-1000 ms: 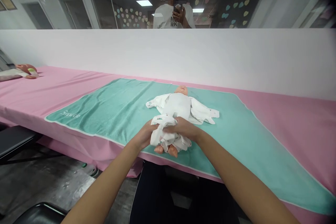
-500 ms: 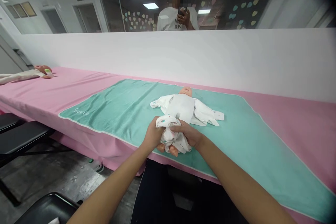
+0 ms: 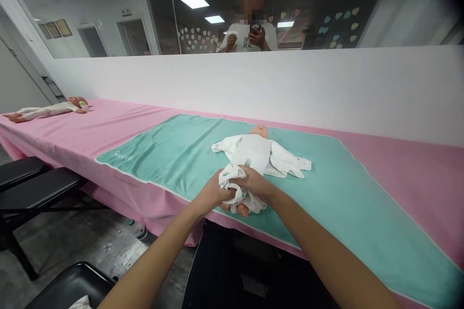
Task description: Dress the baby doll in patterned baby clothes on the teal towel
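Observation:
A baby doll (image 3: 259,131) lies on its back on a green towel (image 3: 163,159), its head away from me. White cloth covers its trunk, and a white baby top (image 3: 286,158) spreads out at both sides. Over the doll's feet (image 3: 242,210), white patterned baby trousers (image 3: 235,174) are bunched up. My left hand (image 3: 213,190) grips the bunched fabric on its left side. From the right, my right hand (image 3: 255,183) pinches the same fabric. Both hands are closed, and the cloth partly hides the fingers.
The towel lies on a pink table cover (image 3: 137,125). Another doll (image 3: 47,110) lies at the far left. Black chairs (image 3: 43,186) stand at the left, and a bottle (image 3: 137,229) is on the floor. A person (image 3: 250,34) shows in the glass above the white wall.
My fingers have shifted on the trousers, and the bunched fabric's loop has changed shape. The camera view has tilted slightly up and left. In the glass, the person's other hand is now raised.

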A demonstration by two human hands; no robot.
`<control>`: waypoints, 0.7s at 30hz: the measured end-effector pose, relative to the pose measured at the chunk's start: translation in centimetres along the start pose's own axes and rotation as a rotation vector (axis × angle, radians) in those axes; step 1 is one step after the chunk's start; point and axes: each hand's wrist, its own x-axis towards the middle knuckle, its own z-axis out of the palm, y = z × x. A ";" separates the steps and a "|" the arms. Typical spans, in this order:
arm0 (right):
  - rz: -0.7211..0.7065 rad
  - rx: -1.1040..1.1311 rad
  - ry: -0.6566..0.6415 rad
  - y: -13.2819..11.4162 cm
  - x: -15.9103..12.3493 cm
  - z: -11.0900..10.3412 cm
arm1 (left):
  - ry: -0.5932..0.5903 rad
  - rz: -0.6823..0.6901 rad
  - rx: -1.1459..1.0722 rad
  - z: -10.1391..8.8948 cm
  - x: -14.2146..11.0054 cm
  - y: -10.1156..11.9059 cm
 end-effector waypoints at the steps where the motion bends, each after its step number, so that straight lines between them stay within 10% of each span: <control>1: -0.005 -0.054 0.011 -0.1 0.0 -0.1 | -0.006 0.010 0.021 -0.1 0.1 -0.2; 10: 0.031 -0.487 -0.161 -1.2 0.2 0.7 | 0.453 -0.008 0.345 -0.5 0.4 -2.8; 21: 0.019 -0.883 -0.123 0.8 1.2 1.3 | 0.492 -0.268 0.205 2.6 -5.4 -3.1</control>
